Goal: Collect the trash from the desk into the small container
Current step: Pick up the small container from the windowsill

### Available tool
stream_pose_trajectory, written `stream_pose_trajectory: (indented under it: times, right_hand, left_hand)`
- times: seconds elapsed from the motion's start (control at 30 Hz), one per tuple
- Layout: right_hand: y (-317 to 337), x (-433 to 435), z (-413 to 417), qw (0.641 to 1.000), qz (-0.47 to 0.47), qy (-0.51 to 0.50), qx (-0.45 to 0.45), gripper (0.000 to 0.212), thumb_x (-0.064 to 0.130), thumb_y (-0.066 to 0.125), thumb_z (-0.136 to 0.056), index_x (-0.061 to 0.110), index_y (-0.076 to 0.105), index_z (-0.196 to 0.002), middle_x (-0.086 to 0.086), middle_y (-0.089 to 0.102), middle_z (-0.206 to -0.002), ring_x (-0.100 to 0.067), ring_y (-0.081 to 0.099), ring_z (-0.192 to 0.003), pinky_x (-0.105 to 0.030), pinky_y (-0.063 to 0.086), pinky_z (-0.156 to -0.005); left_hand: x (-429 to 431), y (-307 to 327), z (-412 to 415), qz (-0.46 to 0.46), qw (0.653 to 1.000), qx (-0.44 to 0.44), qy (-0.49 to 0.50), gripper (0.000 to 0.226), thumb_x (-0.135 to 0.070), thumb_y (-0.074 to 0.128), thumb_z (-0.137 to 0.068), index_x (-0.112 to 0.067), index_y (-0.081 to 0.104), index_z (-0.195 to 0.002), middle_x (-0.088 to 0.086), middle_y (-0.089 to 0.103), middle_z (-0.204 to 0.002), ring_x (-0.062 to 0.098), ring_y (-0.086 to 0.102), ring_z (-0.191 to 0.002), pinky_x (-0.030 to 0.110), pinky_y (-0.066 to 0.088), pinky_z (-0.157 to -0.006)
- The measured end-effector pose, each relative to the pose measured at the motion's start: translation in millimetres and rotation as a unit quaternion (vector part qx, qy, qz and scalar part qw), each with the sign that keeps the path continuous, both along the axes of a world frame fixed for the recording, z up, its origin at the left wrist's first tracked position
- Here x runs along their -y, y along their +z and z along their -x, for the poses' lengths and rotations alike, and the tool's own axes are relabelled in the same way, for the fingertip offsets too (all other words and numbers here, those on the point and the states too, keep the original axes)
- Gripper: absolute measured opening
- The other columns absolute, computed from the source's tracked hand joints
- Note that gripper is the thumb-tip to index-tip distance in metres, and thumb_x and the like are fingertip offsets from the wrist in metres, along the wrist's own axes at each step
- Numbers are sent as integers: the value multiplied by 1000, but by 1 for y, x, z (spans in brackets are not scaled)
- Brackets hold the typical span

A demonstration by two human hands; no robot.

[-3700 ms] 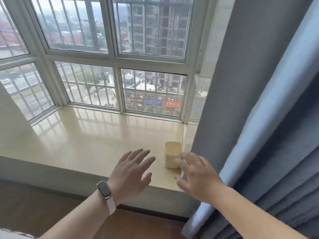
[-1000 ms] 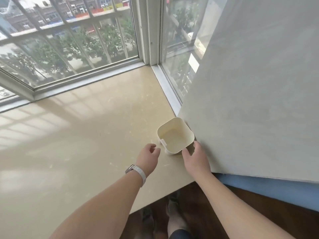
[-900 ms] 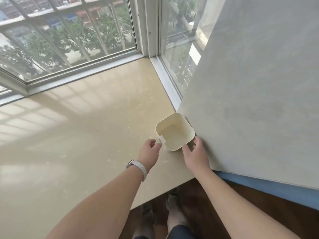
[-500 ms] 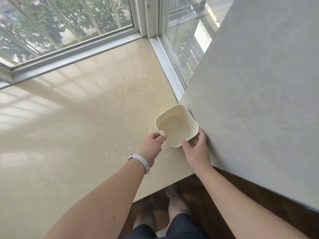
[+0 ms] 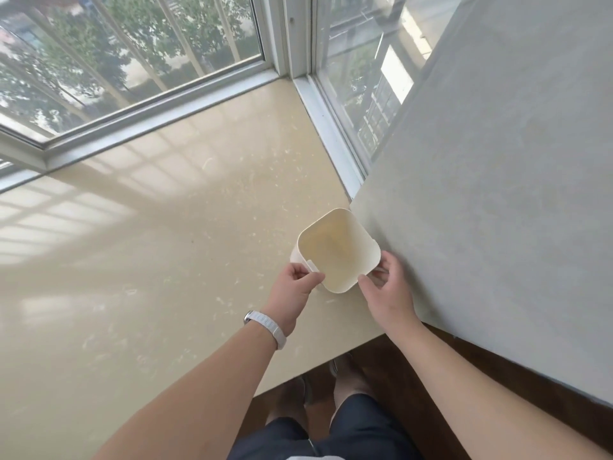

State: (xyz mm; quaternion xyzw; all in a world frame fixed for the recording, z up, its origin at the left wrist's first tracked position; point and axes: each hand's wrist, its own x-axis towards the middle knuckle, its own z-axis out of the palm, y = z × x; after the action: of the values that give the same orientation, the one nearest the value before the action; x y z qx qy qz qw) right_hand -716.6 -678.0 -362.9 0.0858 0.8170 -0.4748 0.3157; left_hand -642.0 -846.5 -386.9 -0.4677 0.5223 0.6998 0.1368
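The left hand (image 5: 293, 288) has its fingers curled, thumb and forefinger pinching a small white tab (image 5: 311, 265) on the rim of the small container (image 5: 338, 250), at about the container's 8 o'clock. A white wristband (image 5: 267, 328) circles the left wrist. The right hand (image 5: 389, 292) grips the container at roughly its 4 o'clock, thumb against the near corner and fingers curled round the right side of the rim.

The container is a cream plastic tub, square with rounded corners, its open mouth facing up and its inside pale yellow. It sits over the near right part of a glossy beige stone window ledge (image 5: 159, 260); whether its base rests on the stone cannot be told.

At the container's 3 o'clock, just beside it and the right hand, a large flat grey panel (image 5: 497, 194) takes up the right side of the view. From 10 to 1 o'clock, white window frames (image 5: 285, 44) meet in a corner, with trees (image 5: 109, 44) beyond the glass. At 6 o'clock, below the ledge's edge, lies a dark wooden floor (image 5: 391, 380), with the person's feet (image 5: 345, 363) and dark shorts (image 5: 351, 433).
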Motion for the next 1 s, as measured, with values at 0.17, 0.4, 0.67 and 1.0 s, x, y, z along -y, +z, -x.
stream_pose_trajectory:
  times: [0.17,0.4,0.67,1.0]
  right_hand:
    - [28,5,-7,1000,21,21,1,48,17,64,-89,33,43,-128,23,55,-118,11,58,-102,-28,50,-94]
    - [76,9,-28,997,23,46,-66,49,20,64,-91,28,46,-136,34,49,-116,10,51,-110,-13,38,-88]
    - [125,1,-82,990,59,1,-125,48,26,65,-87,31,49,-131,21,60,-122,7,60,-104,-22,51,-87]
    - [171,-31,-157,968,132,-103,-188,37,11,63,-93,40,54,-113,22,68,-107,5,62,-102,-13,48,-79]
  left_hand:
    - [15,40,-14,16,998,-64,-5,48,-32,80,-61,-10,56,-97,10,61,-91,22,58,-82,38,46,-79]
    - [23,88,-44,14,988,-153,-8,65,-25,80,-64,5,54,-115,12,65,-99,23,65,-90,38,53,-82]
    - [30,140,-79,-13,969,-243,-32,49,-18,75,-69,4,57,-109,6,69,-85,15,67,-76,21,53,-66]
    - [5,175,-111,-60,940,-316,-116,43,-22,78,-65,-4,54,-96,-7,65,-67,6,61,-62,16,49,-62]
